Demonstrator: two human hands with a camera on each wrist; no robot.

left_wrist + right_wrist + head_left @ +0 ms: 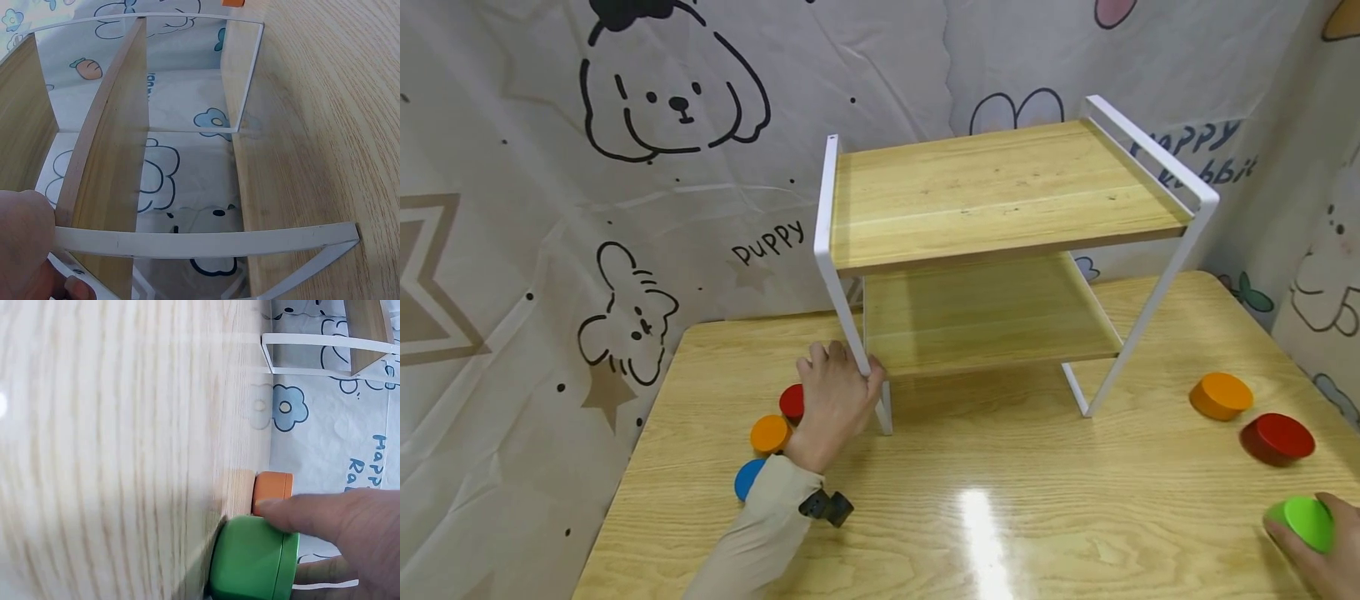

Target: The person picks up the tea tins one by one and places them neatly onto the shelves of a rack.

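A two-tier shelf [992, 196] with wooden boards and a white frame stands upright on the table. My left hand [837, 400] grips its left front post at lower-board height; in the left wrist view the hand [25, 244] is at the white bar [206, 242] beside a board's edge. At the table's right side, my right hand [1326, 537] holds a green round container [1306, 521] between thumb and fingers. The right wrist view shows the container [250, 559] sitting on the tabletop, the thumb across its near side.
Near my left wrist lie red [792, 403], orange [771, 433] and blue [748, 479] round containers, partly covered by the arm. On the right are an orange container [1221, 396] and a red one [1277, 439]. A printed cloth [700, 208] hangs behind the table.
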